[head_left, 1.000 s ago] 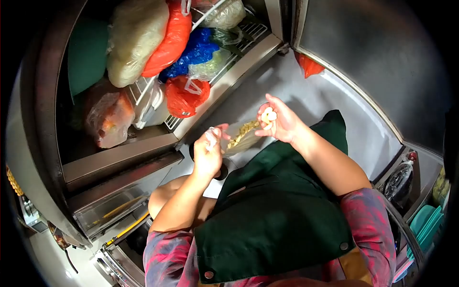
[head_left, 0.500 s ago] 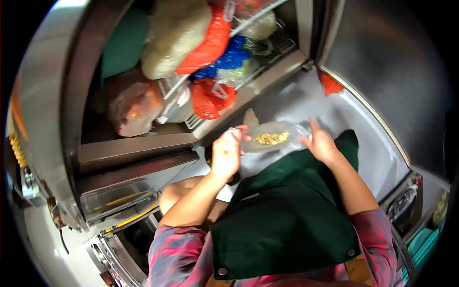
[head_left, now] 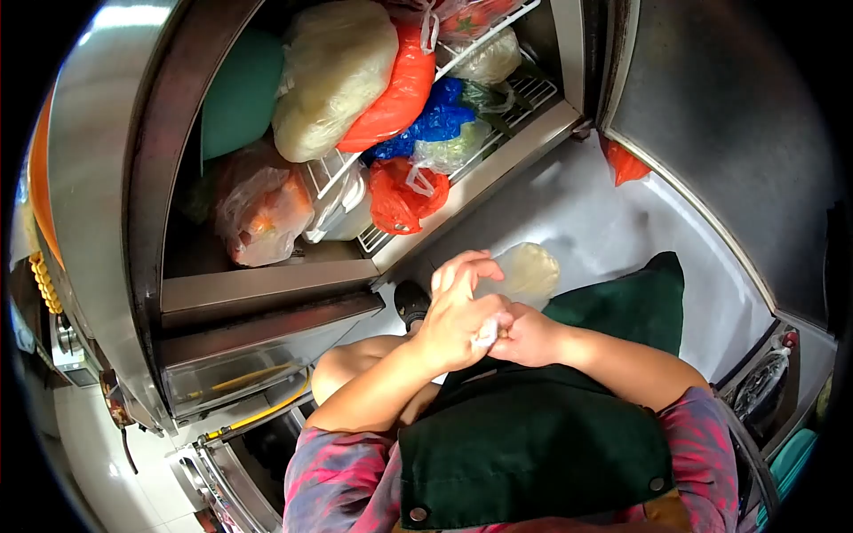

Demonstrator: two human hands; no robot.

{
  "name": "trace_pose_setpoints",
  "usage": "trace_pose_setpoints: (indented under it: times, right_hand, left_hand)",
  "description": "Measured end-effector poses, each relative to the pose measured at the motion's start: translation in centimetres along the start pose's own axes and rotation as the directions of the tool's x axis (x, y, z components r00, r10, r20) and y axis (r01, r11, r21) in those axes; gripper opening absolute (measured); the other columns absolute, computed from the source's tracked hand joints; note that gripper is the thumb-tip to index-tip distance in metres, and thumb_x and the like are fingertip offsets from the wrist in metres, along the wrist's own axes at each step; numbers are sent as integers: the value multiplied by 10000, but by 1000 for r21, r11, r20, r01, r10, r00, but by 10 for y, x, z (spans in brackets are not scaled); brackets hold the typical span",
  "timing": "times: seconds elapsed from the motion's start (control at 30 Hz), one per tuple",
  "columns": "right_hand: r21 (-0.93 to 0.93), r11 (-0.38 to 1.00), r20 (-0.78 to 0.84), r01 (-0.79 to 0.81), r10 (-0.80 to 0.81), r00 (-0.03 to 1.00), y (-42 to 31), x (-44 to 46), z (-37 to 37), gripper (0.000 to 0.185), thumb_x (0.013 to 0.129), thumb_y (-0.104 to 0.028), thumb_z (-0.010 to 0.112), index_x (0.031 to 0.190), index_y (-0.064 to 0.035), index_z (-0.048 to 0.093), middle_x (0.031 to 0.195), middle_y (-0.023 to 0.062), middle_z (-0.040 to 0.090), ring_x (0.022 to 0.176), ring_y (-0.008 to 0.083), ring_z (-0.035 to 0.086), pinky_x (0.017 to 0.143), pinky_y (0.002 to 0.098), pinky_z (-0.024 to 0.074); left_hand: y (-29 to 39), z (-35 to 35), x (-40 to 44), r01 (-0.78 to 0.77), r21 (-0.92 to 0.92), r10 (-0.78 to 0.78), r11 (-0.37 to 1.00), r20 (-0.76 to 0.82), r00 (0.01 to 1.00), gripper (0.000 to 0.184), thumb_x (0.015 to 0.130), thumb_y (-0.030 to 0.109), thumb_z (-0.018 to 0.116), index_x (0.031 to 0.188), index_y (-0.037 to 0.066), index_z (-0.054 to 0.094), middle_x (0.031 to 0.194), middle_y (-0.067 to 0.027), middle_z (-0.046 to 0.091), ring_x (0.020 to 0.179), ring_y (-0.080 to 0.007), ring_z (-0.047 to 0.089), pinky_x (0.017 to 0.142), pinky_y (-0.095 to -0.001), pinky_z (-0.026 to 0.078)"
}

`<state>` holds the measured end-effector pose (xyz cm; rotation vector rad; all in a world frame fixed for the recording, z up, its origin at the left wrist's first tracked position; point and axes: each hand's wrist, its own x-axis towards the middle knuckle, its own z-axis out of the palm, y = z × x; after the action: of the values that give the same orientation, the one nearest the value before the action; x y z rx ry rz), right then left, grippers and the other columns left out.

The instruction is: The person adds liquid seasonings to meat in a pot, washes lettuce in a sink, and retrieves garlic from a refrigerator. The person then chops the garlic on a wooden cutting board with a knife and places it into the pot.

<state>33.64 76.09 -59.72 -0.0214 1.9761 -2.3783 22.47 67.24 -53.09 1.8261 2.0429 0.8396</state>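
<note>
My two hands meet in front of the dark green apron, closed around the gathered neck of a clear plastic bag (head_left: 530, 272). The crumpled white end of the bag pokes out between my left hand (head_left: 458, 315) and my right hand (head_left: 535, 338). My left hand's fingers curl over the top of the bag, while my right hand is closed in a fist beside it. The bag's rounded, pale body hangs past my hands above the grey floor. Its contents are hard to make out now.
An open fridge (head_left: 267, 289) stands ahead, holding a large bag of pale food (head_left: 333, 84), red bags (head_left: 404, 200), a blue bag (head_left: 426, 120) and a green container (head_left: 238, 93). Its metal door (head_left: 729, 151) swings out at right. A drawer (head_left: 240, 373) is below left.
My hands were apart, stretching the bag level with yellow pieces visible inside. They have come together nearer my body, gathering its neck, and the bag's body now points away from me.
</note>
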Motion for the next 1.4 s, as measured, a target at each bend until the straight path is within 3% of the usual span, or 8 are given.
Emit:
trace_pose_setpoints:
  times: [0.17, 0.43, 0.57, 0.77, 1.03, 1.2, 1.33, 1.4]
  right_hand:
    - [454, 880, 134, -138, 86, 987, -54, -15, -30, 155, 821, -141, 519, 874, -12, 586, 543, 13, 462, 435, 77, 412, 402, 193, 303]
    - [750, 645, -276, 144, 108, 955, -107, -30, -69, 96, 762, -45, 524, 818, 34, 521, 513, 10, 406, 372, 65, 360, 334, 189, 251]
    - [917, 360, -288, 172, 297, 911, -84, -32, -111, 127, 866, -149, 422, 855, -52, 503, 525, -39, 378, 355, 40, 328, 316, 166, 238]
    - [823, 563, -333, 72, 376, 865, -75, -48, -109, 143, 850, -179, 452, 839, -42, 489, 529, -36, 370, 357, 42, 302, 315, 164, 223]
    - [888, 441, -27, -128, 327, 944, 2, -62, -57, 187, 786, -227, 545, 734, -74, 451, 531, -13, 388, 373, 71, 331, 322, 187, 250]
    - [852, -15, 520, -523, 142, 842, 59, -33, -30, 194, 828, -221, 498, 933, -58, 503, 677, 37, 494, 562, 126, 484, 474, 212, 396]
    - [387, 922, -221, -2, 95, 971, 25, 6, -114, 119, 834, -130, 459, 873, -46, 535, 732, 26, 514, 635, 115, 507, 565, 220, 417]
    - [682, 706, -311, 193, 41, 949, -18, 12, -126, 32, 772, -72, 521, 769, -42, 532, 512, -7, 446, 338, 37, 302, 313, 175, 227]
  left_hand:
    - [-23, 16, 10, 238, -927, 28, 291, 257, 966, 869, 707, 532, 598, 1315, 45, 212, 1348, -163, 244, 1257, -291, 222, 1002, -402, 198]
    - [-18, 72, -20, 523, -709, 123, 473, 640, 758, 1098, 574, 796, 428, 1297, -11, 249, 1310, -135, 294, 1210, -232, 272, 990, -349, 236]
    - [-20, 69, -28, 660, -703, 66, -266, 670, 740, 808, 641, 425, 724, 1256, 47, 359, 1251, -92, 402, 1109, -172, 404, 961, -328, 290]
    - [-37, 53, -11, 150, 5, -150, 989, 85, 985, 159, 716, 230, 610, 845, 142, 634, 1138, -92, 468, 944, -272, 485, 860, -369, 341]
    - [-69, 17, 20, 377, -712, -634, 592, -122, 764, 93, 781, 49, 535, 866, 10, 540, 759, -58, 581, 719, -108, 538, 627, -253, 443]
    - [-6, -9, 21, 144, -960, -250, 240, 82, 965, 168, 814, 208, 567, 776, 55, 508, 743, 28, 503, 678, -50, 458, 628, -195, 385]
    - [-20, -3, 32, 20, -753, -121, 658, -79, 989, 156, 820, 169, 559, 798, 19, 523, 893, -20, 490, 749, -77, 459, 665, -206, 380]
    - [-23, 1, 33, 182, -824, -310, 537, 7, 951, 142, 827, 159, 549, 817, 18, 528, 883, -17, 495, 742, -80, 461, 663, -208, 381]
